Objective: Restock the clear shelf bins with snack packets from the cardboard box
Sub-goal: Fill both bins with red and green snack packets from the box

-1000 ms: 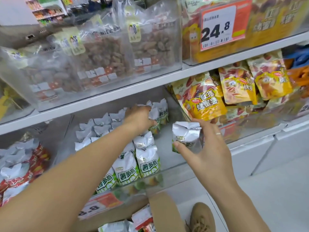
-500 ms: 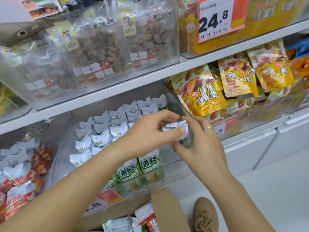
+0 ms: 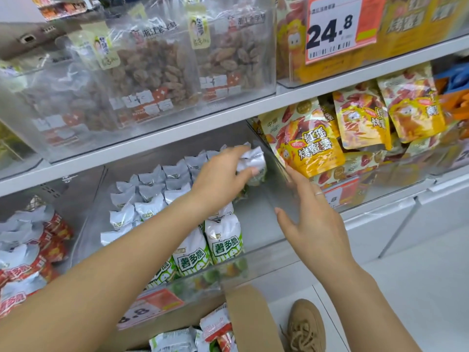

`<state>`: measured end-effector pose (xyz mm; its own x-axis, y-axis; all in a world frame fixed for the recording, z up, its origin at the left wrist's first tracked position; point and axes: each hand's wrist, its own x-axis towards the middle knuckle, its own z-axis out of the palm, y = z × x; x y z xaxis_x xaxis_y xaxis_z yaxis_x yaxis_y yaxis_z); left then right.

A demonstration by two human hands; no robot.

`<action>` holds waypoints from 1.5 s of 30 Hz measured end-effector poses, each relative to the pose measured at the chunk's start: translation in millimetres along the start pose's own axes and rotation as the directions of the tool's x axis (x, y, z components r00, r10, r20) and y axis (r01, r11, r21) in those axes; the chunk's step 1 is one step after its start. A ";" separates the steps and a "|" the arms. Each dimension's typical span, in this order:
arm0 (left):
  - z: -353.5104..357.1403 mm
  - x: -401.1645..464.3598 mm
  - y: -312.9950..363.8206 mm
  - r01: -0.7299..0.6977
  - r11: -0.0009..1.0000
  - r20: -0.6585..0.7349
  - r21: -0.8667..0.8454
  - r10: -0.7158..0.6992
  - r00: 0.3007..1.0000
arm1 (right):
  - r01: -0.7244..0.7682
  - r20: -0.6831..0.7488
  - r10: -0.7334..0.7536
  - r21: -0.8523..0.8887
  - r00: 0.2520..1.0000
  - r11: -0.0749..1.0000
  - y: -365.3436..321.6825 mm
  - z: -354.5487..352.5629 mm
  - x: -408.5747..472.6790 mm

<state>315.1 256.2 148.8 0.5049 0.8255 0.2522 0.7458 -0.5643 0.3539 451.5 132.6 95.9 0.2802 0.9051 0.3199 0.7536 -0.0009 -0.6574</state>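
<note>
Fingers [image 3: 250, 171] around 薯多脆 packet [image 3: 252, 161]

"24.8" on price tag [image 3: 340, 29], "薯多脆" on packets [image 3: 224, 247]

Clear, glossy plastic bins [image 3: 256, 260] line smooth white shelves [image 3: 177, 138], their walls throwing soft reflections. Silvery foil snack packets [image 3: 152, 196] with a crinkled sheen fill the middle bin, beside shiny yellow pouches [image 3: 309, 148] at right. Near the floor, a matt brown cardboard box [image 3: 251, 318] stands by a tan suede-like shoe [image 3: 305, 326].
</note>
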 end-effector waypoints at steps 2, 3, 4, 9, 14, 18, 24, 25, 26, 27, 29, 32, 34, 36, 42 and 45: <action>4.3 12.3 -10.4 0.040 0.999 -0.022 0.005 -0.040 0.999 | 0.001 -0.003 -0.001 0.011 1.000 1.000 1.2 -0.1 0.2; 7.2 18.8 -15.3 0.061 0.997 -0.037 0.054 -0.060 0.998 | 0.006 -0.001 -0.006 0.013 1.000 1.000 1.3 0.1 -0.2; 9.4 24.9 -19.1 0.081 0.991 -0.043 0.110 -0.076 0.996 | 0.010 0.000 -0.010 0.014 1.000 1.000 1.2 0.3 -0.7; 20.3 50.9 -21.7 0.095 0.943 -0.010 0.320 -0.097 0.995 | 0.021 -0.006 -0.021 0.009 1.000 1.000 2.1 0.0 -1.4; 29.1 55.6 -18.7 0.093 0.891 0.081 0.445 -0.143 0.986 | 0.015 0.003 -0.015 0.008 1.000 1.000 1.2 -1.3 -1.1; 19.7 49.4 -24.8 0.112 0.917 0.078 0.383 -0.153 0.985 | -0.010 0.009 0.010 0.034 1.000 0.999 0.8 -2.7 -0.8; 1.9 33.9 -29.2 0.157 0.816 0.196 0.557 -0.313 0.929 | -0.079 0.024 0.078 0.022 0.997 0.997 1.7 -3.4 0.6; 3.1 33.1 -28.1 0.173 0.811 0.210 0.559 -0.341 0.916 | -0.084 0.023 0.084 0.023 0.996 0.996 1.0 -3.6 0.7; 4.5 33.1 -27.6 0.187 0.805 0.206 0.563 -0.355 0.912 | -0.086 0.020 0.085 0.025 0.996 0.996 0.4 -3.7 0.4; 5.9 33.6 -28.1 0.191 0.798 0.192 0.571 -0.356 0.915 | -0.085 0.017 0.085 0.026 0.996 0.996 -0.1 -3.5 0.0; 7.7 35.0 -30.5 0.191 0.792 0.157 0.580 -0.338 0.928 | -0.086 0.016 0.085 0.026 0.996 0.996 -0.6 -3.5 0.0; 8.3 35.7 -32.9 0.185 0.782 0.143 0.595 -0.329 0.933 | -0.089 0.021 0.089 0.024 0.996 0.996 0.2 -3.8 0.6; 8.3 36.4 -31.7 0.172 0.772 0.156 0.612 -0.331 0.931 | -0.094 0.021 0.094 0.025 0.995 0.995 0.8 -4.3 1.1; 7.7 37.1 -29.2 0.185 0.790 0.167 0.585 -0.341 0.925 | -0.097 0.025 0.097 0.029 0.995 0.995 0.6 -4.5 1.1; 20.6 39.1 -15.7 0.037 0.854 0.133 0.518 -0.123 0.983 | -0.089 0.025 0.088 0.035 0.996 0.995 0.9 -3.6 1.2; 29.8 45.0 -14.7 0.033 0.847 0.104 0.530 -0.104 0.989 | -0.090 0.022 0.089 0.043 0.996 0.995 1.1 -3.0 1.2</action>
<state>339.7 302.0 128.1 0.4673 0.8760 0.1192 0.8790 -0.4458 -0.1692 454.5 132.4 97.5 0.3328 0.9107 0.2446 0.6993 -0.0643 -0.7119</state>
